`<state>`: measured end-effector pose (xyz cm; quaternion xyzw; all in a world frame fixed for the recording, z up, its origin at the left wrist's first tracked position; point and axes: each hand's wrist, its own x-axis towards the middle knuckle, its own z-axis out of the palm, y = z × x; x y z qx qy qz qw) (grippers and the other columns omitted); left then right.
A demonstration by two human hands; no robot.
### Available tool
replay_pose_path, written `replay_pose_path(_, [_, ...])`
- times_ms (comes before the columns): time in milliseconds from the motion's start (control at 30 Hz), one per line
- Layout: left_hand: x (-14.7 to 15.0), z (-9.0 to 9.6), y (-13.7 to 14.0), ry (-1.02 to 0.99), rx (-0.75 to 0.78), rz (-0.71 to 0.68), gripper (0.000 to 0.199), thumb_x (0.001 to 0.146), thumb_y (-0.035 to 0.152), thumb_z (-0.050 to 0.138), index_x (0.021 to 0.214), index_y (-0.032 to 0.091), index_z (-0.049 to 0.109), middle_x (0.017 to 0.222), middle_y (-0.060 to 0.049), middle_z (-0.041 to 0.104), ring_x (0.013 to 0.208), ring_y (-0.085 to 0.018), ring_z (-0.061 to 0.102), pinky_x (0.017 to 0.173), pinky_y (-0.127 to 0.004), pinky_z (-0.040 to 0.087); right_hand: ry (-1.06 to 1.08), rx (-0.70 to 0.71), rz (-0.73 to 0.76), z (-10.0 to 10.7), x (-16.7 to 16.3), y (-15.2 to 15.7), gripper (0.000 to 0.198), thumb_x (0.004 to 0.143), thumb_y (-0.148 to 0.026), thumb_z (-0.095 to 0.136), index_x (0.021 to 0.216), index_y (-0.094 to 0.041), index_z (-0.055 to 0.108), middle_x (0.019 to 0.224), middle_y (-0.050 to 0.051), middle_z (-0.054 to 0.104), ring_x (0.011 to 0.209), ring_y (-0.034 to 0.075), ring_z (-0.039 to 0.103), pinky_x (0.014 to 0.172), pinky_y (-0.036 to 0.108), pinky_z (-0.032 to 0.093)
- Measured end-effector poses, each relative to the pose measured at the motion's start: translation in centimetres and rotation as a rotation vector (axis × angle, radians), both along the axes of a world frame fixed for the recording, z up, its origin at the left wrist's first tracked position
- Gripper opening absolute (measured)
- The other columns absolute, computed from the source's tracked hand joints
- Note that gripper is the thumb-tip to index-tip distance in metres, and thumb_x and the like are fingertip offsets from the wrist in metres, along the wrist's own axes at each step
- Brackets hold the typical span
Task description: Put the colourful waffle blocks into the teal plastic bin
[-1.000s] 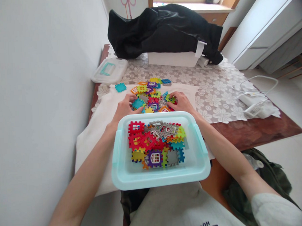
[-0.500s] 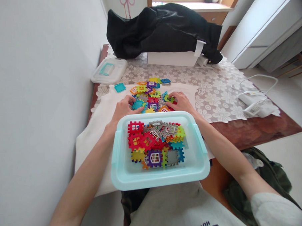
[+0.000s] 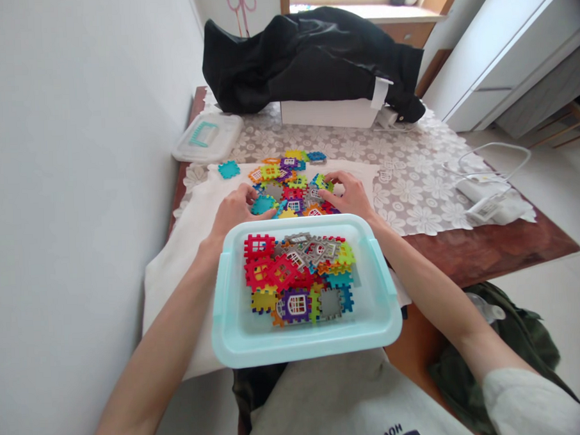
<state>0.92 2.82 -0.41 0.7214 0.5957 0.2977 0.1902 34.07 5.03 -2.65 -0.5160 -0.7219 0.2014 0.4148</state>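
Observation:
My left hand (image 3: 234, 208) rests at the left side of a pile of plastic building tiles, thumb and fingers apart around a teal tile (image 3: 263, 204). Across the pile, my right hand (image 3: 349, 192) has its thumb and index finger spread beside a lime-green tile (image 3: 323, 181). Grey window tiles (image 3: 312, 193) lie near that thumb. Nearer to me stands a pale turquoise plastic box (image 3: 305, 342), holding red, grey, purple, yellow and blue tiles (image 3: 283, 270). Its far rim hides the near part of the pile.
A white cloth (image 3: 185, 248) lies under the pile, over a floral tablecloth (image 3: 413, 186). One teal tile (image 3: 229, 169) sits apart at the left. Behind are a clear lid (image 3: 223, 136) and a black cover (image 3: 312, 62) over a white box. A white cable (image 3: 498, 147) is at right.
The lime-green tile by my right hand has shifted slightly away from me, and the right fingers have spread wider. Near my left thumb a teal piece now shows tilted.

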Motion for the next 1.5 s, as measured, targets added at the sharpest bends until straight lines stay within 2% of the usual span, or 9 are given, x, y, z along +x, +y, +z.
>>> replay_pose_path(233, [-0.1,0.4,0.3,-0.489,-0.037,0.079,0.061,0.069,0.065,0.092,0.096,0.027,0.053,0.100,-0.004,0.078,0.091,-0.023,0.076,0.081,-0.036,0.061,0.429,-0.165,0.086,0.2,0.1,0.6,0.066,0.079,-0.086,0.080,0.103,-0.027,0.060,0.109,0.005,0.074,0.099,0.023,0.070,0.098,0.040,0.060])
replay_pose_path(400, [-0.1,2.8,-0.7,-0.877,-0.068,-0.056,0.062,0.072,0.076,0.081,0.103,0.029,0.054,0.096,-0.003,0.076,0.098,-0.028,0.080,0.095,-0.045,0.063,0.668,-0.340,0.270,2.1,0.3,-0.5,0.080,0.064,-0.094,0.086,0.104,-0.030,0.061,0.106,0.005,0.075,0.103,0.029,0.073,0.105,0.048,0.060])
replay_pose_path(600, [-0.6,6.0,-3.4,-0.807,-0.272,-0.278,0.078,0.063,0.091,0.078,0.105,0.028,0.058,0.110,-0.012,0.081,0.119,-0.043,0.079,0.098,-0.058,0.063,0.666,-0.451,0.652,4.5,1.1,-2.5,0.078,0.062,-0.082,0.096,0.111,-0.029,0.068,0.108,0.006,0.079,0.102,0.028,0.076,0.098,0.047,0.064])
replay_pose_path(700, [-1.0,6.8,-3.7,-0.783,-0.378,-0.451,0.081,0.050,0.088,0.092,0.097,0.029,0.061,0.093,-0.009,0.080,0.127,-0.049,0.076,0.095,-0.059,0.065,0.636,-0.394,0.907,5.2,1.2,-2.8,0.071,0.068,-0.076,0.097,0.115,-0.029,0.071,0.110,0.006,0.081,0.114,0.030,0.077,0.111,0.051,0.061])
replay_pose_path(833, [-1.1,8.0,-4.0,-0.641,-0.425,-0.567,0.077,0.052,0.088,0.094,0.097,0.030,0.073,0.093,-0.011,0.081,0.134,-0.050,0.073,0.106,-0.066,0.063,0.475,-0.346,1.075,6.0,1.5,-3.0,0.064,0.078,-0.070,0.095,0.124,-0.028,0.077,0.118,0.009,0.083,0.132,0.033,0.073,0.122,0.053,0.054])
replay_pose_path(1133, [-1.1,10.1,-5.3,-0.529,-0.385,-0.719,0.062,0.062,0.085,0.096,0.090,0.032,0.080,0.097,-0.011,0.086,0.134,-0.048,0.074,0.130,-0.074,0.045,0.202,-0.279,1.125,7.8,1.6,-3.6,0.053,0.082,-0.070,0.094,0.113,-0.028,0.083,0.120,0.007,0.085,0.144,0.034,0.065,0.138,0.053,0.033])
replay_pose_path(1300, [-1.1,10.1,-5.2,-0.409,-0.371,-0.716,0.075,0.062,0.104,0.080,0.078,0.031,0.085,0.099,-0.014,0.088,0.138,-0.050,0.072,0.134,-0.075,0.041,0.231,-0.260,1.167,8.2,1.2,-3.8,0.068,0.083,-0.094,0.077,0.100,-0.029,0.089,0.130,0.009,0.084,0.146,0.038,0.065,0.138,0.058,0.033])
replay_pose_path(1367, [-1.0,9.5,-4.9,-0.445,-0.363,-0.701,0.079,0.068,0.109,0.069,0.070,0.031,0.084,0.096,-0.014,0.088,0.141,-0.050,0.070,0.132,-0.075,0.043,0.361,-0.262,1.067,7.7,0.9,-3.7,0.071,0.087,-0.098,0.067,0.093,-0.030,0.089,0.130,0.009,0.084,0.141,0.038,0.069,0.135,0.058,0.040])
replay_pose_path(1500, [-0.3,7.0,-3.9,-0.651,-0.234,-0.513,0.070,0.091,0.091,0.065,0.062,0.029,0.078,0.092,-0.011,0.088,0.135,-0.044,0.075,0.128,-0.069,0.049,0.543,-0.197,0.537,5.7,0.3,-2.8,0.061,0.101,-0.086,0.059,0.094,-0.030,0.085,0.121,0.007,0.083,0.124,0.030,0.075,0.121,0.052,0.056])
